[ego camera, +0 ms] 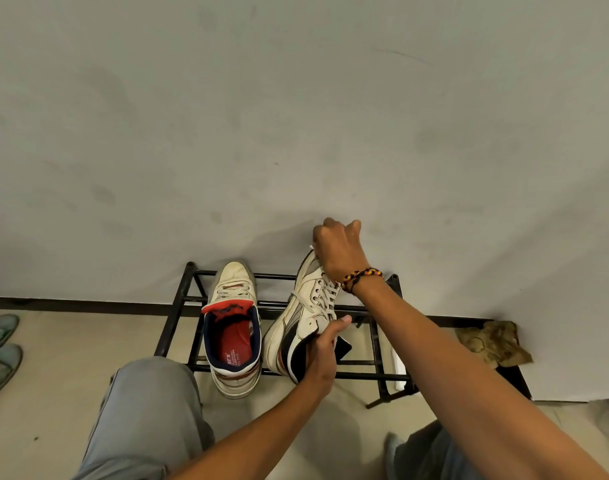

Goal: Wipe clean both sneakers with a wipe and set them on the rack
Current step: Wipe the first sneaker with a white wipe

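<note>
The second sneaker (pixel 304 317) is tilted on the rack (pixel 372 375), beside the first sneaker (pixel 233 327). The left hand (pixel 322 358) grips its heel; the right hand (pixel 337 251) curls over the toe, a wipe (pixel 311 247) barely peeking out. Best to steady the heel and rub firmly.

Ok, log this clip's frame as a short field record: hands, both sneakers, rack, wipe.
left hand: grips heel of white lace-up sneaker
right hand: curled over that sneaker's toe, white wipe barely showing under it
second white sneaker with red insole: resting on rack, untouched
black metal-bar rack: against wall
held sneaker: tilted, above rack
</note>
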